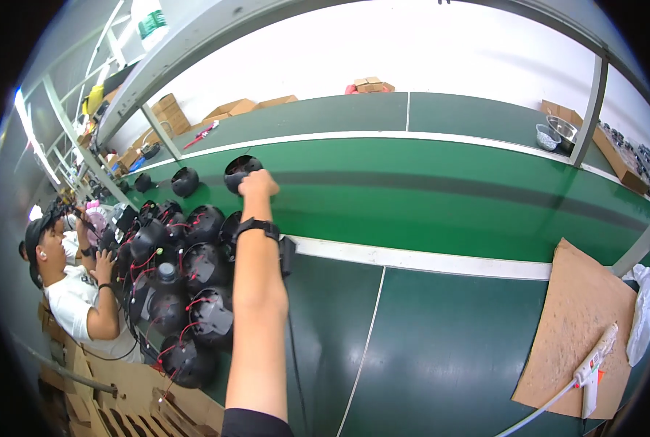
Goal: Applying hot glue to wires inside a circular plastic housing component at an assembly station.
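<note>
1. Nearest, a dark sleeve [256, 424] is cut off by the lower edge; the bare left arm [256, 328] stretches forward from it.
2. At lower right, a white glue gun [595, 364] lies on a brown cardboard sheet [554, 328]; its cord runs out of frame. A crumpled plastic bag [643, 313] lies beside them.
3. Left of the arm, black spherical housings [186, 360] with red wires crowd together, overlapping too much to count; the arm hides some.
4. Beyond them, the left hand [259, 183], curled, covers the right edge of a black spherical shell [232, 176] on the green belt [412, 207]. Its fingertips are hidden, so I cannot tell whether it grips. The right hand is out of view, its state unknown.
5. Farther left, a co-worker [77, 298] is partly hidden by the housings.
6. On the rear shelf [478, 120], a metal bowl [562, 129] is partly covered by a clear plastic cup [547, 137], contents indistinct.
</note>
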Motion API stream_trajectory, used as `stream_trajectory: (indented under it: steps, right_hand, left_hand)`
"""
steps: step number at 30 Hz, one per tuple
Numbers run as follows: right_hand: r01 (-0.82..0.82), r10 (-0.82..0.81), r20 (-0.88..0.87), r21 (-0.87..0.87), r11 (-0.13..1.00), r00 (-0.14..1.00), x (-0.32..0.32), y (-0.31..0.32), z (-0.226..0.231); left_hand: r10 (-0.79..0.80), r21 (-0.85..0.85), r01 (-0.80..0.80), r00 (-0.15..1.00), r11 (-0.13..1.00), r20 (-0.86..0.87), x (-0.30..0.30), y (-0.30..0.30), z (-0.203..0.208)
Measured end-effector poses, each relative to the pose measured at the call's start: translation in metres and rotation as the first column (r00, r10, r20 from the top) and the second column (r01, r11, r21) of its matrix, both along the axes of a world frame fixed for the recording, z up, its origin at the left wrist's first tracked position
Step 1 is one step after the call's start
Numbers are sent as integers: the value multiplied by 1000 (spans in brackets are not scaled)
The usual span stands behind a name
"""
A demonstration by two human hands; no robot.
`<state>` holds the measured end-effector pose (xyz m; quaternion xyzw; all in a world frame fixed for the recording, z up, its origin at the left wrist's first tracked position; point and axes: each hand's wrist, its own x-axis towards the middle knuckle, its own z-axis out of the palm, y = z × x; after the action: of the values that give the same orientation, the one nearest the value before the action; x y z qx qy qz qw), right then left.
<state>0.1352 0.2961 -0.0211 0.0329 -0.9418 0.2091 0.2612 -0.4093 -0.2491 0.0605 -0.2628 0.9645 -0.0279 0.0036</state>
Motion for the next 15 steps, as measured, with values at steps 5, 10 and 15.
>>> stream_trajectory:
  steps: [5, 10, 15]
  right_hand:
    - [28, -29, 27, 25, 999, 999, -7, -3, 10]
    - [29, -30, 78, 16, 999, 996, -16, -4, 10]
    - [42, -43, 57, 23, 999, 997, -9, -4, 13]
  left_hand:
    - [111, 16, -111, 957, 994, -269, -16, -74, -25]
    - [-130, -69, 114, 949, 991, -286, -29, -96, -50]
    - [-242, -180, 180, 868, 967, -433, -29, -70, -54]
